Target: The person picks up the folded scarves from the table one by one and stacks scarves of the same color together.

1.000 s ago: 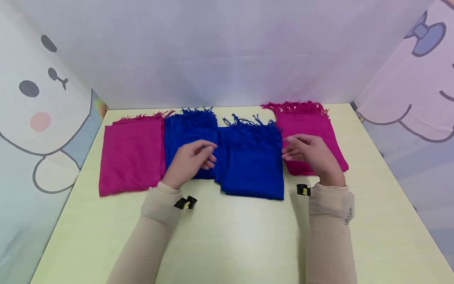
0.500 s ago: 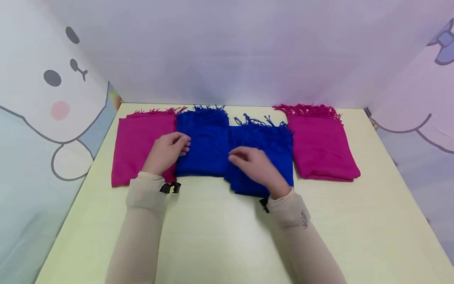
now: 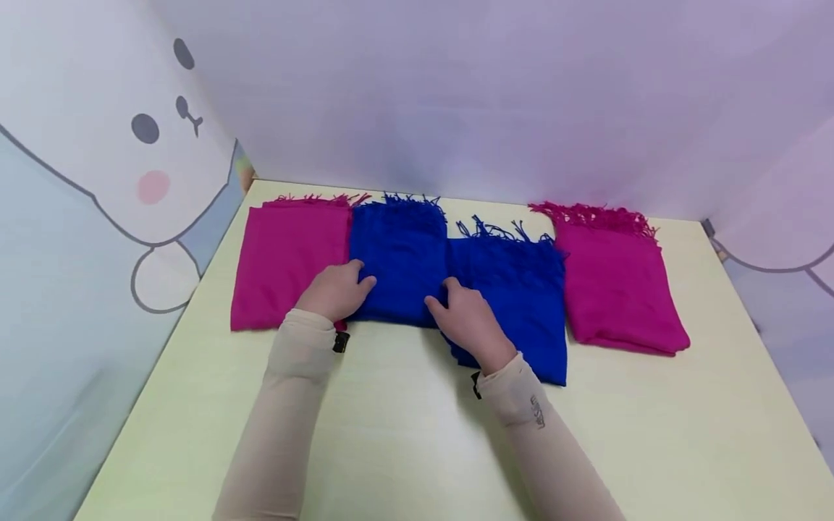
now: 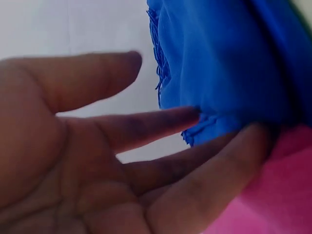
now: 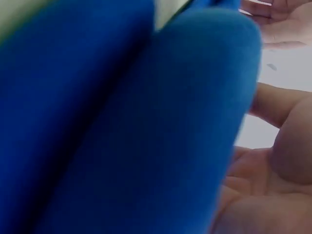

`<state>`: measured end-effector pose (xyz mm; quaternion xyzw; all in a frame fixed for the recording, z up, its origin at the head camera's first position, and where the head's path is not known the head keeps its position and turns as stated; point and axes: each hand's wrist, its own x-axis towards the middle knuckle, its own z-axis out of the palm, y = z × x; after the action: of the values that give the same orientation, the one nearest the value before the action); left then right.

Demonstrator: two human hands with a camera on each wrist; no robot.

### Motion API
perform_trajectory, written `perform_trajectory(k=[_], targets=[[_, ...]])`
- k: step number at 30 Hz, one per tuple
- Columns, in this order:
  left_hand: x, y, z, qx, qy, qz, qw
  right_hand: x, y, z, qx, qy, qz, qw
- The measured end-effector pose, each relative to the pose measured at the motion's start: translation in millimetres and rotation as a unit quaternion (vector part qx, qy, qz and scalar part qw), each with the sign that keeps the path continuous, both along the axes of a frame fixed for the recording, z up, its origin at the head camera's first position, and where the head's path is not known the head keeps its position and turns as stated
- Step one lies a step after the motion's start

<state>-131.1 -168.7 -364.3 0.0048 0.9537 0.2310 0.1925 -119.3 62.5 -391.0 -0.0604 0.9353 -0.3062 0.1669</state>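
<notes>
Two folded blue fringed scarves lie side by side in the head view. My left hand (image 3: 332, 293) is at the left blue scarf's (image 3: 400, 253) left edge, overlapping the magenta scarf (image 3: 280, 264) beside it. Its fingers extend toward the blue cloth in the left wrist view, thumb apart. My right hand (image 3: 465, 315) is where the two blue scarves meet, over the left edge of the right blue scarf (image 3: 531, 304), thumb spread from the index finger. Blue cloth fills much of the right wrist view and hides those fingertips.
Another folded magenta scarf (image 3: 615, 282) lies at the right, its fringe toward the back wall (image 3: 456, 108). All the scarves rest in a row on a pale yellow table (image 3: 391, 434). Side walls carry cartoon prints.
My right hand has moved left from the right magenta scarf to between the blue ones. My left hand has shifted to the left blue scarf's left edge. The head view has turned slightly.
</notes>
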Motion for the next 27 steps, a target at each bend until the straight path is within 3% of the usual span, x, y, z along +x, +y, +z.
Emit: perform_trajectory(k=[6,10,12,14,16,18,19,23,24,26,27], targets=[[0.9,1.6,2.9,-0.023,-0.020,-0.017,0.9994,-2.1,-3.2,-1.1,-0.022,-0.010,-0.027,0.999],[2.1,-1.5,1.8,-0.015,-0.020,-0.008,0.9997,-2.0,-7.9,-2.4,-0.027,-0.014,-0.026,0.999],[4.5,-5.5,0.3,-0.008,-0.022,-0.002,0.9997,-2.6,-10.9,-3.5,-0.056,-0.028,-0.020,0.998],[3.6,-5.6,0.5,-0.004,-0.025,-0.003,0.9997,-4.1,-8.8,-5.7,-0.143,-0.065,-0.024,0.987],[3.8,-7.4,1.0,0.001,-0.027,-0.006,0.9996,-6.4,-6.8,-7.6,-0.231,-0.108,-0.038,0.966],[3.8,-10.4,0.9,0.009,-0.026,-0.009,0.9996,-8.7,-4.6,-10.0,-0.288,-0.137,-0.048,0.947],[3.9,-12.2,1.1,0.016,-0.026,-0.013,0.9995,-9.7,-4.0,-11.3,-0.299,-0.140,-0.048,0.943],[7.4,-20.9,6.6,0.034,-0.021,-0.027,0.9988,-10.8,-2.2,-16.2,-0.243,-0.098,-0.043,0.964],[8.5,-22.8,8.7,0.042,-0.015,-0.028,0.9986,-11.1,-2.3,-17.6,-0.240,-0.095,-0.044,0.965],[9.8,-25.3,12.6,0.065,-0.003,-0.029,0.9975,-12.1,-3.4,-19.4,-0.277,-0.103,-0.055,0.954],[9.3,-25.6,13.1,0.083,0.001,-0.032,0.9960,-12.9,-4.1,-20.2,-0.306,-0.111,-0.065,0.943]])
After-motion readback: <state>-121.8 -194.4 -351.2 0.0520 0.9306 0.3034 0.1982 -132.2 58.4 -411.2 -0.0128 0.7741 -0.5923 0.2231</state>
